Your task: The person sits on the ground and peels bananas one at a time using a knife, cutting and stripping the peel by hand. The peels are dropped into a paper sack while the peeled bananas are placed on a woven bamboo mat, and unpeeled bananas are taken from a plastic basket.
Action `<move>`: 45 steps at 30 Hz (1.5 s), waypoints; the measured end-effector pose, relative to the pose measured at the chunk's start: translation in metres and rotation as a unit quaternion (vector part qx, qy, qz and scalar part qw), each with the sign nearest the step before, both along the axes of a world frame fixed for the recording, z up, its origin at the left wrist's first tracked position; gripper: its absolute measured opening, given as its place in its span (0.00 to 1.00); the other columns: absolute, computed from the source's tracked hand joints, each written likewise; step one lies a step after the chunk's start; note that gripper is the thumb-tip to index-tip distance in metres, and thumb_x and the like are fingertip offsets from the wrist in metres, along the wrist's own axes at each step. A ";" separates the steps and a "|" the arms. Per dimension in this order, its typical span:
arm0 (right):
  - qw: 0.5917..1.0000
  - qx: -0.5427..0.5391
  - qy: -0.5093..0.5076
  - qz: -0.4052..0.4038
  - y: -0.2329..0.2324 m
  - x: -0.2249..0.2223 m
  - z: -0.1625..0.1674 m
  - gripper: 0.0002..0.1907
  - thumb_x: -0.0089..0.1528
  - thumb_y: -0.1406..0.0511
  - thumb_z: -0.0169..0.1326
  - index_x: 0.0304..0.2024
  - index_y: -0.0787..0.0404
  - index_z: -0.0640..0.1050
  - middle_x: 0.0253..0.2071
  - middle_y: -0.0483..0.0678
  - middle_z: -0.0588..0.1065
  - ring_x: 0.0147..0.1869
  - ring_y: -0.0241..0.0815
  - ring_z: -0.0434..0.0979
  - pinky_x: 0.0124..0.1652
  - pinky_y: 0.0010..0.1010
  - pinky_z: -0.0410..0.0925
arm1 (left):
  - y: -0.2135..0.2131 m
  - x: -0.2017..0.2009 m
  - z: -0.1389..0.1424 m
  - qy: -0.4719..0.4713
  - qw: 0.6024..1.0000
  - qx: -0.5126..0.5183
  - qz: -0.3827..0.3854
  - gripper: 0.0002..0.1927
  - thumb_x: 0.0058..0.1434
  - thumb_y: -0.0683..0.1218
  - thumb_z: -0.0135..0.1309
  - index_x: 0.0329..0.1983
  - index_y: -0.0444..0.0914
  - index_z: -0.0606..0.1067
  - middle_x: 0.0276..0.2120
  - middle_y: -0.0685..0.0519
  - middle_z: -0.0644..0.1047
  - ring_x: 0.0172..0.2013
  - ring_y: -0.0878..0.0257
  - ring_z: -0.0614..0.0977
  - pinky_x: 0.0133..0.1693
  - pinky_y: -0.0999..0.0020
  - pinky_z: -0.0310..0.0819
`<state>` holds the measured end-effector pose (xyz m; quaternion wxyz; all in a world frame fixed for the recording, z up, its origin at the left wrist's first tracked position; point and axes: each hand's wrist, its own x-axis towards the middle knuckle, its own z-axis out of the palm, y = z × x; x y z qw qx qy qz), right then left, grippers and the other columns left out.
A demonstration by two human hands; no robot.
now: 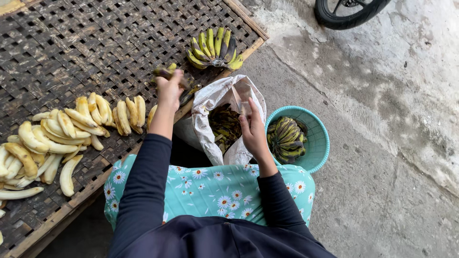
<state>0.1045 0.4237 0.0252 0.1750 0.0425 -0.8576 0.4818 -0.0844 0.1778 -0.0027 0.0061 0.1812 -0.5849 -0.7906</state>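
The left hand (169, 89) is closed around a dark, partly green banana (165, 72), holding it just over the near edge of the woven mat (71, 52), beside the sack (210, 102). The right hand (252, 128) rests on the sack's far rim with its fingers curled round a small pale thing at the fingertips; what that thing is cannot be made out. The sack, whitish and crumpled, stands open between the two hands, and dark banana peels (224, 125) lie inside it. Just right of the sack sits a teal basket (319, 143) holding a bunch (286, 138) of dark green bananas. Beyond the sack, at the mat's corner, lies a second bunch, a green-yellow hand of bananas (214, 48). Left of the sack, on the mat, peeled bananas (57, 136) are spread in a loose heap, pale yellow, some touching one another. A black tyre (346, 12) shows well beyond the sack on the concrete floor (382, 95).
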 end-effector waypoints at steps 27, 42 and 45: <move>0.979 0.175 0.067 0.085 -0.031 0.024 0.020 0.31 0.64 0.58 0.61 0.66 0.57 0.67 0.45 0.54 0.75 0.44 0.55 0.79 0.40 0.40 0.71 | 0.081 0.130 -0.084 -0.087 0.865 0.468 -0.159 0.15 0.66 0.53 0.61 0.47 0.40 0.74 0.37 0.54 0.80 0.37 0.62 0.83 0.36 0.67 0.82; 0.948 -0.232 -0.146 0.165 0.006 0.007 0.001 0.13 0.73 0.63 0.48 0.57 0.62 0.68 0.33 0.42 0.69 0.31 0.30 0.66 0.30 0.24 0.62 | 0.053 0.140 -0.036 -0.050 0.876 0.311 -0.365 0.23 0.66 0.48 0.60 0.62 0.38 0.71 0.45 0.53 0.79 0.43 0.66 0.83 0.45 0.70 0.84; 0.932 -0.303 -0.160 0.117 0.019 -0.009 -0.016 0.12 0.73 0.62 0.45 0.56 0.61 0.68 0.29 0.38 0.66 0.26 0.26 0.64 0.22 0.21 0.60 | 0.045 0.144 -0.018 -0.041 0.847 0.284 -0.448 0.28 0.66 0.48 0.60 0.67 0.36 0.69 0.46 0.50 0.79 0.43 0.63 0.84 0.45 0.68 0.83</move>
